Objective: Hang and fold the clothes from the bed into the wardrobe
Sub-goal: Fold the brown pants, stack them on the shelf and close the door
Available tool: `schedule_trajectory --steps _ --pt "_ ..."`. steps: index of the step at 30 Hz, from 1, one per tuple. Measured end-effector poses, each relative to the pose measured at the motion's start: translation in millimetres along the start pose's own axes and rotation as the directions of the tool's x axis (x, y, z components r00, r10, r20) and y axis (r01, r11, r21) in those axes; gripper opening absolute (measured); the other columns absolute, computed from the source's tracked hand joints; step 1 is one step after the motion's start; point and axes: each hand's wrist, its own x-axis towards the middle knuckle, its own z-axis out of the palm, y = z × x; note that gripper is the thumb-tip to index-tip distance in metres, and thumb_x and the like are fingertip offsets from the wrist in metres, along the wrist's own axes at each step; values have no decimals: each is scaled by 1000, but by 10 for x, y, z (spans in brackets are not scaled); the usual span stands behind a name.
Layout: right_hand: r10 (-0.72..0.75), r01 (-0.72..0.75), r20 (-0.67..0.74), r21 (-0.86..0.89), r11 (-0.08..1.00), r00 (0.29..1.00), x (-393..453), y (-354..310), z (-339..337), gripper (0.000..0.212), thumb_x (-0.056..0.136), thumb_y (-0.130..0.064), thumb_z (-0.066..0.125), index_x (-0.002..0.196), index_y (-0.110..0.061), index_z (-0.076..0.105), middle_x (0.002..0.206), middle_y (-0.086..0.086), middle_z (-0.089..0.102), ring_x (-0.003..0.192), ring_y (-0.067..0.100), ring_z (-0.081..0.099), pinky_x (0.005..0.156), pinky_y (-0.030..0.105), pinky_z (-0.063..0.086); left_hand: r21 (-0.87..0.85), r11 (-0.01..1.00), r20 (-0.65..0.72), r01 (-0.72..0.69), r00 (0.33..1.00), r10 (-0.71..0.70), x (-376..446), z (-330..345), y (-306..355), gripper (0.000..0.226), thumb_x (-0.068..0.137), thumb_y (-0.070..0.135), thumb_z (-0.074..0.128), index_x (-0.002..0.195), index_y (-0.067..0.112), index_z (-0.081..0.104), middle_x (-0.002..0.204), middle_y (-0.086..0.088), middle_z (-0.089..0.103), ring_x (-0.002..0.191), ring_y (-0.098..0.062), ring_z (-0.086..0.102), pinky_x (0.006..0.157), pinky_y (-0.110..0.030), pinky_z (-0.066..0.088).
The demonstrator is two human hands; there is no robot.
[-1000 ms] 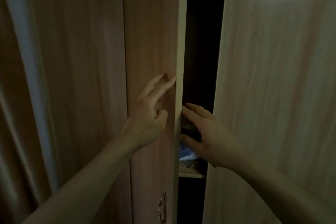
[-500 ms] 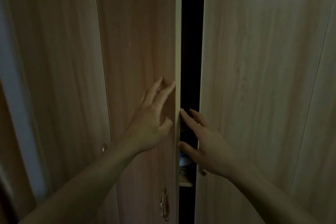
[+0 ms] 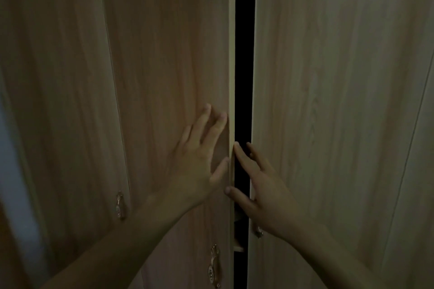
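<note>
Because the room is dim, the big wooden wardrobe (image 3: pixel 328 101) looks soft and brown. Its two middle doors stand almost closed, with only a thin dark gap (image 3: pixel 243 54) between them. The left door (image 3: pixel 169 54) has the left hand (image 3: pixel 196 166) lying flat on it, fingers straight and spread, holding nothing, its fingertips just beside the door's pale edge. The right door (image 3: pixel 340 124) is on the other side of the gap. The right hand (image 3: pixel 263 192) reaches across the gap, fingers straight and loose, its fingertips touching the left door's edge; it grips nothing. Below the hands, a bit of shelf (image 3: pixel 239 247) peeks out of the gap. Three small metal handles shine low down: one (image 3: pixel 120 205) far left of the left hand, one (image 3: pixel 214 267) under it, and one (image 3: pixel 258 232) under the right wrist. No clothes show anywhere.
</note>
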Motion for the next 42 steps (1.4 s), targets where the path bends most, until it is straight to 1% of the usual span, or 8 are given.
schedule_trajectory --steps 4,10,14,19,25,30,36,42 --pt "31 -33 -30 -71 997 999 81 102 -20 83 85 -71 34 154 -41 -3 164 -9 -5 149 6 1 116 24 17 21 999 -1 -44 999 44 106 144 -59 86 88 42 66 157 30 15 166 -1 2 144 -26 25 113 -31 18" --pt "98 -105 -47 -199 974 994 172 98 -74 79 92 -61 43 156 -31 6 164 -7 0 149 8 10 113 14 11 -34 993 -24 -115 993 114 223 345 -266 102 73 29 84 155 32 24 166 -5 3 150 -30 15 116 -49 31" --pt "119 -128 -49 -259 957 992 242 130 -94 75 96 -56 45 156 -31 8 163 -9 2 148 8 12 113 16 14 -63 993 -25 -97 995 96 300 488 -304 105 75 33 80 156 40 13 165 -4 -11 152 -30 1 114 -56 33" --pt "130 -140 -55 -299 944 990 319 236 -100 74 95 -60 40 156 -29 12 164 -7 3 148 12 18 116 26 25 18 995 0 -101 995 101 349 591 -286 109 76 46 75 156 38 2 165 -8 -13 152 -32 -1 115 -51 27" --pt "105 -126 -89 -282 951 990 421 426 -48 66 99 -48 43 156 -29 15 163 -9 6 147 7 17 110 7 12 115 987 78 -110 992 101 433 682 -314 137 59 47 87 155 36 -9 162 -9 -26 151 -35 -12 118 -54 23" --pt "90 -104 -65 -267 958 994 510 593 -79 68 98 -52 42 156 -28 15 164 -8 3 148 9 14 118 25 22 167 983 80 -78 995 65 511 810 -274 142 55 47 89 156 33 -9 162 -13 -23 151 -38 -10 117 -56 25" --pt "44 -66 -94 -249 966 995 622 690 -106 58 99 -34 52 151 -23 30 162 1 14 147 13 21 114 19 20 218 973 73 -70 996 55 593 919 -285 136 58 52 87 157 32 -4 164 -14 -17 151 -38 -5 117 -55 27" --pt "55 -106 -201 -253 962 978 766 737 -153 69 91 -44 61 150 -24 31 161 0 17 147 16 21 117 35 30 242 968 84 -60 996 41 639 956 -276 134 61 52 84 155 35 -10 163 -13 -21 151 -36 -10 119 -53 24"
